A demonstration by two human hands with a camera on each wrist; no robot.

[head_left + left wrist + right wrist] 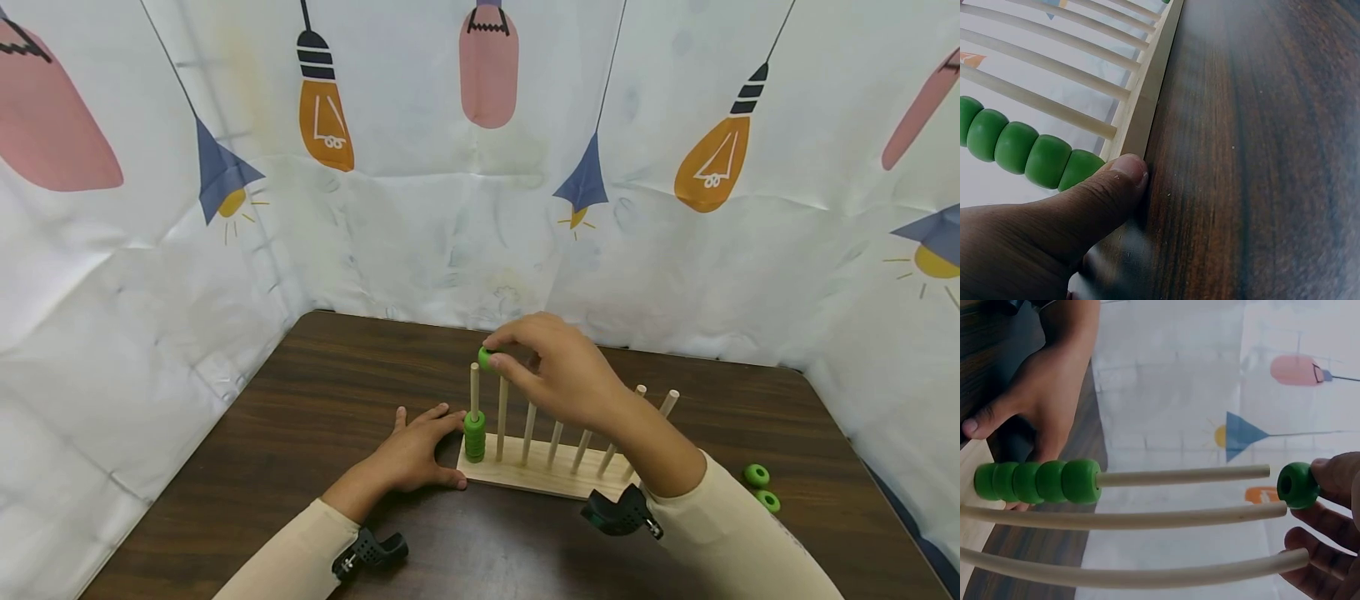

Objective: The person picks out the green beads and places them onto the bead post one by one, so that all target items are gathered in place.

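A wooden abacus stand with several upright pegs rests on the table. My right hand pinches a green bead between thumb and fingertips. In the right wrist view the bead's hole faces the tip of the leftmost peg, with a small gap between them. Several green beads are stacked at the bottom of that peg. My left hand grips the stand's left end, its thumb against the front edge and its fingers reaching round the far side.
Two loose green beads lie on the dark wooden table, right of the stand. The other pegs carry no beads where visible; my right arm covers part of them. A white printed curtain hangs behind the table.
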